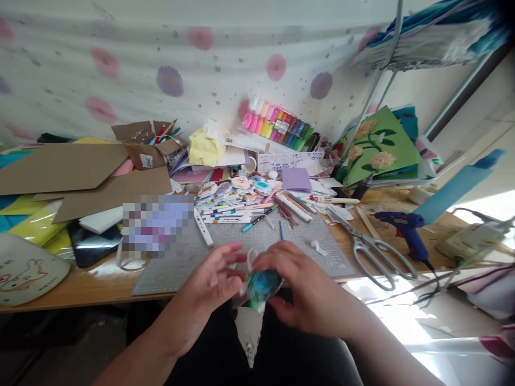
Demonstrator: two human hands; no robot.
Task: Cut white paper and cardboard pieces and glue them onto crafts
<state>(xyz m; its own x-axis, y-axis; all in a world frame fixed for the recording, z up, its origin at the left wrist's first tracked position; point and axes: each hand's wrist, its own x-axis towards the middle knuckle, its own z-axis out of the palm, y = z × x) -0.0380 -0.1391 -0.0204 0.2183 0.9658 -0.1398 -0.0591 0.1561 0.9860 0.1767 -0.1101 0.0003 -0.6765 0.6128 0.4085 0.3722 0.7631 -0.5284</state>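
Observation:
My right hand (293,284) is curled around a small round blue-and-green piece (263,284), gripping it by the edge above my lap, just off the table's front edge. A clear, shiny loop (251,258) stands up at its upper left; whether it is tape or film I cannot tell. My left hand (219,276) is beside the piece on the left, fingers apart, thumb pointing at its rim; contact there is unclear. Below the piece a whitish pointed sheet (249,332) with small scraps at its tip hangs over the dark clothing.
A grey cutting mat (173,273) carries several markers (225,214) and a heap of round cutouts (241,185). Large scissors (370,249) and a blue glue gun (406,230) lie at right. Brown cardboard (60,166) and a cardboard box (145,150) are at left.

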